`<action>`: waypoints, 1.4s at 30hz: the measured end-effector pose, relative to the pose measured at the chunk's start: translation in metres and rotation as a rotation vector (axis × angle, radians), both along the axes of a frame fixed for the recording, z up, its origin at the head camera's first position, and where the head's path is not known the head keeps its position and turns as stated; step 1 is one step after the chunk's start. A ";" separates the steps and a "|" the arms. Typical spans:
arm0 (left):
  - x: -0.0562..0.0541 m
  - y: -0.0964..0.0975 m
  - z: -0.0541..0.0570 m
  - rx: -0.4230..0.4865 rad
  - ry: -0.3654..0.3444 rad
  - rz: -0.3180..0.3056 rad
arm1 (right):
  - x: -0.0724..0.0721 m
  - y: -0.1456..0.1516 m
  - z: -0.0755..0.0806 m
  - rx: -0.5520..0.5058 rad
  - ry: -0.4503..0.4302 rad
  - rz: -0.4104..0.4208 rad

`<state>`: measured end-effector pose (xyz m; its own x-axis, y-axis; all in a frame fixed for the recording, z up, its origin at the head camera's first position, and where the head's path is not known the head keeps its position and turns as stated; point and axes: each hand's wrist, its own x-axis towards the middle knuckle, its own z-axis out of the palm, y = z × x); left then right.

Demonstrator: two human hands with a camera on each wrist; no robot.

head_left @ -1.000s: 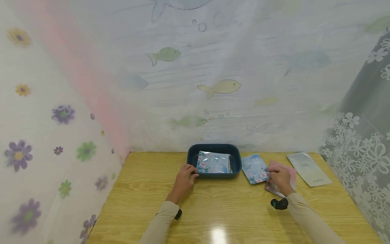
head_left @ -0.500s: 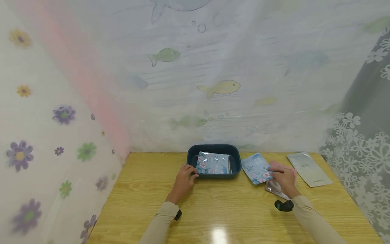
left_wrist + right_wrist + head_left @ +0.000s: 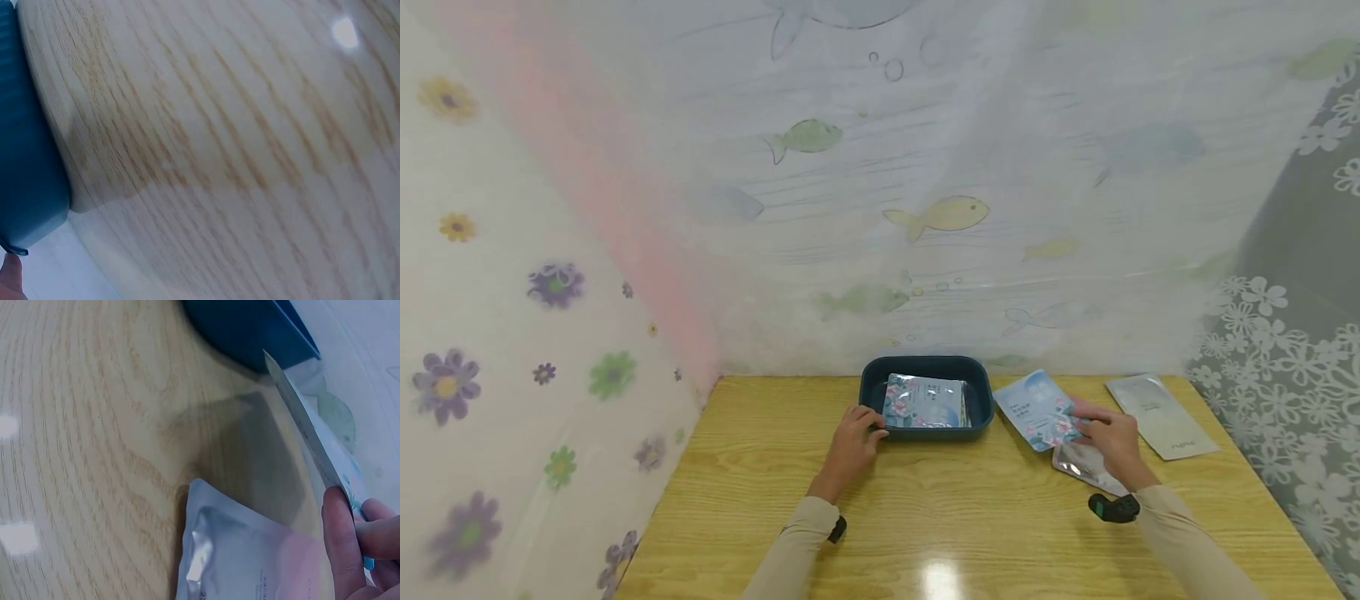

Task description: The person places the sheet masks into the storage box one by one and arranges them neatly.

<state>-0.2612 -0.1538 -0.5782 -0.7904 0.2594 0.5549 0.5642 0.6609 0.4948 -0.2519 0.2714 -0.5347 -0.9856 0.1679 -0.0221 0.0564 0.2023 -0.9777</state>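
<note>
1. Two hands are at work over our tabletop (image 3: 970,517), each forearm angling inward from the near side.
2. Our left hand (image 3: 852,442) reaches forward and right, its fingers bent and pinching the rim at the near left corner of the dark blue tub (image 3: 925,434).
3. Our right hand (image 3: 1115,443) slants forward and left, thumb and fingers narrowed on one edge of the blue flowered packet (image 3: 1032,406), which is tilted and lifted above the tabletop, just right of the tub.
4. Beneath that hand lies a pink-and-silver packet (image 3: 1081,464); farther right, we see a pale packet (image 3: 1161,417).
5. More packets (image 3: 922,401) lie inside the tub.
</note>
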 end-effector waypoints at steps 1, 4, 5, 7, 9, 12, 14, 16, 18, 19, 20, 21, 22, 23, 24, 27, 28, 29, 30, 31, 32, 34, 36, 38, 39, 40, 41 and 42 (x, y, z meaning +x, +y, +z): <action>0.000 0.000 0.000 0.000 0.000 -0.001 | 0.000 0.001 0.002 -0.009 -0.001 0.002; 0.001 0.001 0.001 0.003 0.015 -0.007 | 0.002 0.005 0.006 -0.039 -0.006 0.007; 0.001 0.001 0.002 0.006 0.019 -0.010 | 0.003 0.006 0.007 -0.045 -0.007 0.010; 0.002 0.002 0.003 0.008 0.027 -0.013 | 0.004 0.008 0.011 -0.063 -0.016 0.016; 0.002 0.002 0.003 0.010 0.033 -0.011 | 0.006 0.010 0.014 -0.073 -0.025 0.023; 0.003 0.002 0.003 -0.003 0.028 0.004 | 0.007 0.012 0.019 -0.075 -0.035 0.033; 0.003 0.001 0.003 -0.012 0.023 0.013 | 0.007 0.013 0.022 -0.066 -0.034 0.034; 0.003 0.001 0.003 -0.025 0.018 0.018 | 0.007 0.013 0.025 -0.057 -0.026 0.028; 0.003 0.000 0.003 -0.030 0.014 0.019 | 0.007 0.013 0.027 -0.047 -0.018 0.026; 0.002 0.000 0.003 -0.028 0.014 0.017 | 0.007 0.013 0.028 -0.044 -0.016 0.024; 0.002 0.000 0.004 -0.026 0.014 0.017 | 0.007 0.013 0.029 -0.038 -0.013 0.025; 0.002 0.000 0.004 -0.028 0.013 0.017 | 0.008 0.014 0.030 -0.034 -0.009 0.029; 0.002 0.000 0.004 -0.026 0.011 0.016 | 0.008 0.014 0.032 -0.029 -0.005 0.036; 0.002 0.000 0.004 -0.027 0.012 0.017 | 0.009 0.014 0.033 -0.028 -0.005 0.040; 0.002 0.000 0.004 -0.027 0.011 0.019 | 0.009 0.013 0.034 -0.025 -0.004 0.045; 0.003 0.000 0.005 -0.031 0.006 0.024 | 0.010 0.012 0.037 -0.026 0.000 0.057; 0.004 0.000 0.005 -0.028 0.002 0.026 | 0.010 0.011 0.038 -0.025 0.002 0.061; 0.004 0.000 0.006 -0.026 -0.002 0.026 | 0.010 0.010 0.039 -0.028 0.003 0.063; 0.004 0.000 0.006 -0.027 -0.001 0.026 | 0.010 0.009 0.041 -0.029 0.006 0.069; 0.004 0.000 0.006 -0.026 0.000 0.024 | 0.009 0.008 0.042 -0.032 0.008 0.070; 0.004 0.000 0.006 -0.024 0.001 0.021 | 0.009 0.007 0.042 -0.035 0.009 0.074; 0.004 0.000 0.005 -0.031 0.012 0.019 | 0.009 0.005 0.044 -0.048 0.012 0.084; 0.003 0.000 0.005 -0.037 0.022 0.018 | 0.008 0.003 0.045 -0.070 0.012 0.095; 0.003 0.000 0.004 -0.037 0.027 0.017 | 0.007 0.001 0.046 -0.094 0.010 0.107; 0.003 0.000 0.004 -0.034 0.029 0.016 | 0.006 -0.001 0.047 -0.103 0.010 0.115; 0.003 -0.001 0.004 -0.030 0.032 0.015 | 0.005 -0.002 0.048 -0.106 0.011 0.122; 0.003 -0.001 0.004 -0.026 0.035 0.012 | 0.004 -0.004 0.049 -0.110 0.010 0.125; 0.003 -0.001 0.004 -0.020 0.038 0.009 | 0.003 -0.005 0.049 -0.113 0.006 0.125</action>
